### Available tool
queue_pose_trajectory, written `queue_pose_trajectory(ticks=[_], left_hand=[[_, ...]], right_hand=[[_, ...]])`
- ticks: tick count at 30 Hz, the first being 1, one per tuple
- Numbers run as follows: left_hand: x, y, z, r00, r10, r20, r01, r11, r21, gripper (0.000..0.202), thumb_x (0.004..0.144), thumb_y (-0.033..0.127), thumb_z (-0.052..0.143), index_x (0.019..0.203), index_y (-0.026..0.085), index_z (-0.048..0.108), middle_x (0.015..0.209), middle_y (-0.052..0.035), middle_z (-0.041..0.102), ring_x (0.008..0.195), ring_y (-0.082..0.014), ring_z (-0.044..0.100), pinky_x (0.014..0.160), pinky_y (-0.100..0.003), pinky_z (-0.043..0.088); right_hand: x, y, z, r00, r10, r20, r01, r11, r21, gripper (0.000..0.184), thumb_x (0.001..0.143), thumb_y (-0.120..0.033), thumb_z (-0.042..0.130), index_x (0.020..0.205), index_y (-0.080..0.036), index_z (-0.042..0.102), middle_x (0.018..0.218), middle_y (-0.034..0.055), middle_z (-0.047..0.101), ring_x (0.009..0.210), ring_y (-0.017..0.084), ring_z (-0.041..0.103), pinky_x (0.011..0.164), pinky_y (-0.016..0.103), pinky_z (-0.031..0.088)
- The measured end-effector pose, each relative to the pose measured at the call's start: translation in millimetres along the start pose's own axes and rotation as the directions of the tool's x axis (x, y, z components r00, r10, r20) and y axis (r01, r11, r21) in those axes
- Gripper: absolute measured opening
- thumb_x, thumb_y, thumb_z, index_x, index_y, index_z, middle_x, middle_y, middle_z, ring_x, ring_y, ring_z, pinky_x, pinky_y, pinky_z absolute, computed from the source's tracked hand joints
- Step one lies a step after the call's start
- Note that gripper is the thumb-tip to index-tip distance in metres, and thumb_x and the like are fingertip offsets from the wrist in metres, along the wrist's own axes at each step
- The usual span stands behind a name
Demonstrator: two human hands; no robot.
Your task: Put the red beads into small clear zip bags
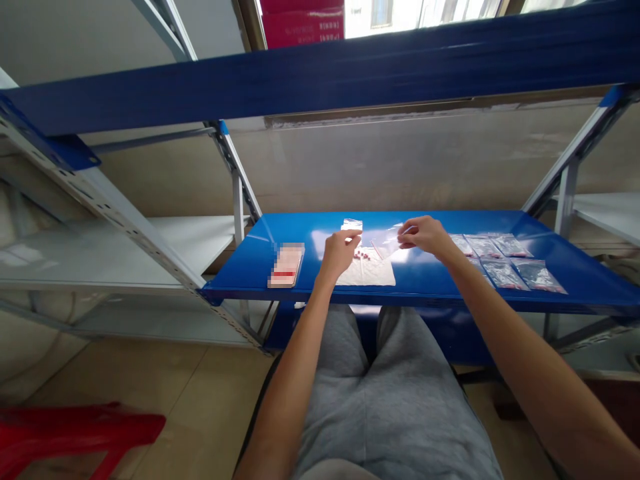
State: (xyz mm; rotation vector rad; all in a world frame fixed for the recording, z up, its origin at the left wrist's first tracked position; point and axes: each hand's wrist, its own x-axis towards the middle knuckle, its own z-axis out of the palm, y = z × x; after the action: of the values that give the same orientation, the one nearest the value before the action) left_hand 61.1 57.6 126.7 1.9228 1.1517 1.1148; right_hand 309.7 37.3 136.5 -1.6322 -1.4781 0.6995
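Note:
My right hand (424,235) pinches a clear plastic zip bag (386,244) by its right side, just above the blue shelf. To the left, my left hand (341,252) hovers over a white cloth (370,273), fingers drawn together. Whatever lies between those fingertips is too small to make out. Small red beads (363,255) lie in a cluster on the cloth, close to the left fingertips. Behind the left hand is a small clear bag with whitish contents (353,225). Several bags with reddish contents (500,273) lie in rows to the right of my right hand.
A blurred, phone-like flat object (286,265) lies at the left on the blue shelf (425,280). A blue crossbeam (320,83) spans above, with metal uprights (234,160) at the sides. A red stool (80,430) stands on the floor at lower left.

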Motion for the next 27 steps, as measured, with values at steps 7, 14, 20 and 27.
queue_pose_trajectory(ticks=[7,14,20,27], left_hand=[[58.6,-29.4,35.3,0.967,-0.016,0.254,-0.013,0.994,0.109,0.038,0.083,0.004,0.065,0.117,0.016,0.074,0.110,-0.0103,0.074,0.082,-0.0177,0.068,0.075,-0.029,0.059],[65.6,-46.8,38.7,0.941,-0.033,0.337,0.003,0.996,0.089,0.044,0.081,0.002,0.059,0.122,0.013,0.070,0.103,-0.0110,0.074,0.063,-0.0137,0.064,0.054,-0.024,0.053],[65.9,-49.8,35.3,0.939,-0.014,0.343,-0.022,0.995,0.101,0.033,0.076,0.002,0.059,0.104,0.012,0.075,0.093,-0.0092,0.075,0.063,-0.0126,0.062,0.055,-0.021,0.051],[65.8,-54.3,36.1,0.938,-0.003,0.346,-0.045,0.991,0.129,0.034,0.075,0.000,0.055,0.100,0.011,0.075,0.092,-0.0080,0.075,0.063,-0.0103,0.061,0.056,-0.019,0.048]], right_hand=[[37.4,-31.1,29.1,0.983,-0.106,0.149,0.169,0.839,-0.518,0.006,0.080,-0.006,0.069,0.080,-0.011,0.074,0.068,0.0082,0.074,0.057,0.018,0.071,0.058,0.024,0.051],[42.1,-41.5,44.7,0.968,-0.134,0.211,0.242,0.717,-0.653,0.015,0.077,0.000,0.068,0.085,-0.010,0.076,0.063,0.0106,0.071,0.068,0.025,0.073,0.067,0.030,0.050],[39.9,-47.8,49.9,0.959,-0.137,0.249,0.274,0.677,-0.683,0.020,0.077,0.002,0.066,0.089,-0.011,0.077,0.069,0.0137,0.072,0.073,0.029,0.073,0.065,0.031,0.050],[40.7,-51.2,52.7,0.955,-0.106,0.276,0.278,0.637,-0.718,0.020,0.078,0.001,0.067,0.092,-0.010,0.077,0.074,0.0144,0.073,0.080,0.031,0.074,0.067,0.031,0.050]])
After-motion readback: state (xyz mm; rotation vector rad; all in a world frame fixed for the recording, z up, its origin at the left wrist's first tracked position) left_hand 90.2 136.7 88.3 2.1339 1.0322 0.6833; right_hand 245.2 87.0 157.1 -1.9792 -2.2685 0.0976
